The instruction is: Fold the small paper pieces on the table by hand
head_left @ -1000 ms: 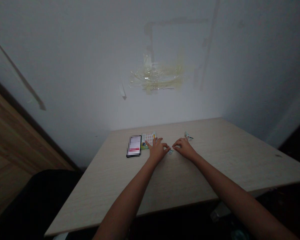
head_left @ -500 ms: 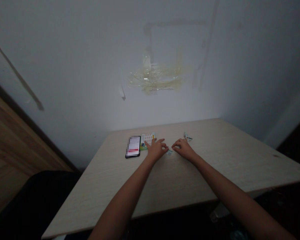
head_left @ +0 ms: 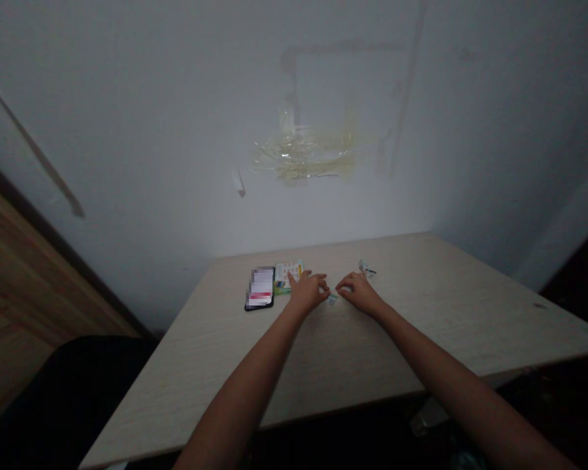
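Between my two hands lies a small, thin piece in white and pale green (head_left: 332,297), low over the table; it is too small to tell its kind. My left hand (head_left: 308,291) is pinched at the piece's left edge, its other fingers spread. From the right, my right hand (head_left: 357,290) has thumb and forefinger pressed together close by the piece; what they hold, if anything, is hidden. A printed card or booklet (head_left: 289,269) with rows of small pictures lies partly behind my left hand. Just beyond my right hand rests a crumpled wrapper-like scrap (head_left: 366,268).
A phone (head_left: 261,288) with a lit, blurred screen lies left of the card on the pale wooden table (head_left: 215,359). The wall (head_left: 176,130) stands directly behind, with peeling clear tape (head_left: 304,153) on it. A dark shape (head_left: 78,385) is at the left.
My left hand's fingers have shifted slightly, the outstretched ones drawing in a little. My right hand and the objects on the table stay almost where they were.
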{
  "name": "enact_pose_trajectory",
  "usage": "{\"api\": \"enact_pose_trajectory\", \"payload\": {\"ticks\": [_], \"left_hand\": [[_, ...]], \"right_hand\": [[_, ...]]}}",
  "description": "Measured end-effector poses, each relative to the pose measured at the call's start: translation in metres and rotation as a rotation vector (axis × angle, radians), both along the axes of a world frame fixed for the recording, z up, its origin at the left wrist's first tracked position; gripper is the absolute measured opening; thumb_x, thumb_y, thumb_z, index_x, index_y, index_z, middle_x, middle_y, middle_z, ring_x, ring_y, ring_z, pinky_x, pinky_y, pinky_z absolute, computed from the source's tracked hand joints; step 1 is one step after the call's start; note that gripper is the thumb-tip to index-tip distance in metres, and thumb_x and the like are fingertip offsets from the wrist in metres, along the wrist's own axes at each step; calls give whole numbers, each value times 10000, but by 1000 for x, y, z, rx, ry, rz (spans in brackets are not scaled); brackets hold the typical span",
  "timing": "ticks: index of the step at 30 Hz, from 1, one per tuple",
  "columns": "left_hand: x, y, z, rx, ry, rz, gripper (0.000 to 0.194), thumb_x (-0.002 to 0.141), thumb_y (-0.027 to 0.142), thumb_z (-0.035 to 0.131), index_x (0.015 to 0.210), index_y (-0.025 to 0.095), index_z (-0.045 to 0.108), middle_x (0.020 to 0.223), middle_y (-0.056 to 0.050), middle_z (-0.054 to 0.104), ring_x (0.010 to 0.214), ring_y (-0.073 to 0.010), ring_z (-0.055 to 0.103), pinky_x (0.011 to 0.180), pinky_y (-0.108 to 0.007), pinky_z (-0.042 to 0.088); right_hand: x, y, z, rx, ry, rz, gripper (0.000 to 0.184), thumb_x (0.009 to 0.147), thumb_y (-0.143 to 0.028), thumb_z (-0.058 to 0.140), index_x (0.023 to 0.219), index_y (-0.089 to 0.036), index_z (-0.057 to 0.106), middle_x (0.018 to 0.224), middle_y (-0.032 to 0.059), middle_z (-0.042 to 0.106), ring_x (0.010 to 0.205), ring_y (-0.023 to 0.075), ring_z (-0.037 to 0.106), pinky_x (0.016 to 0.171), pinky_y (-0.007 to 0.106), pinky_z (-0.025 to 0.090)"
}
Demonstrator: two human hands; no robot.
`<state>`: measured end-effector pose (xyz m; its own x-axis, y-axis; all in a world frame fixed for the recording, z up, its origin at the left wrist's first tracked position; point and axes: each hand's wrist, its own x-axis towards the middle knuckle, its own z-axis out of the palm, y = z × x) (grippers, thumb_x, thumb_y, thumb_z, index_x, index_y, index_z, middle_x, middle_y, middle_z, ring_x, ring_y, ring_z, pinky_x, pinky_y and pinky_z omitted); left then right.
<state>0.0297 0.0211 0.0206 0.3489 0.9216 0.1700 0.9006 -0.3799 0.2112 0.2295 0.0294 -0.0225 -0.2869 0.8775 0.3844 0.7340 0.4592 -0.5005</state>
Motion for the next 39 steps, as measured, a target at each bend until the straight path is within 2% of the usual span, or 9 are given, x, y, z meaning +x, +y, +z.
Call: {"api": "enact_pose_trajectory", "payload": {"ticks": [10,18,23,28,33,39], "left_hand": [[2,3,8,-33,82,-6,210,811,485,665,961,358,737,1410,53,578,1404,-349,345,1060,-809,10],[-5,1,6,-58,143,-11,378,773,607,649,1094,421,721,1489,10,495,1408,-393,321,1061,-798,10],[-7,-2,4,-72,157,5,459,773,671,612,1160,439,693,1513,-46,458,1409,-392,321,1071,-776,0],[-8,-5,5,-93,176,-11,522,742,721,605,1182,449,677,1509,-72,456,1398,-411,333,1033,-811,-5],[-9,-9,6,-125,182,-18,599,714,728,625,1252,465,625,1545,-49,407,1407,-433,311,1038,-812,1],[-12,-15,5,-126,146,-34,606,749,754,564,1279,464,601,1568,-53,372,1435,-411,275,1031,-816,-15]], "right_hand": [[0,-1,1,-8,-11,-3,238,824,-327,615,949,-202,773,990,92,674,1030,246,573,983,399,372],[-1,-2,2,-8,-4,-12,216,819,-304,623,941,-208,774,1006,94,660,1044,252,557,991,408,376],[-1,-2,1,-10,-14,-13,218,823,-306,617,946,-214,772,1008,90,663,1032,250,567,987,410,377],[0,0,0,-13,-18,-16,236,822,-323,621,954,-200,773,1011,100,673,1044,255,568,983,386,374],[0,2,-1,-17,-26,1,226,823,-317,622,943,-204,775,993,93,682,1032,254,573,990,395,360],[0,1,-1,-7,-5,3,208,833,-300,622,942,-210,773,983,87,665,1016,246,566,978,393,376]]}}
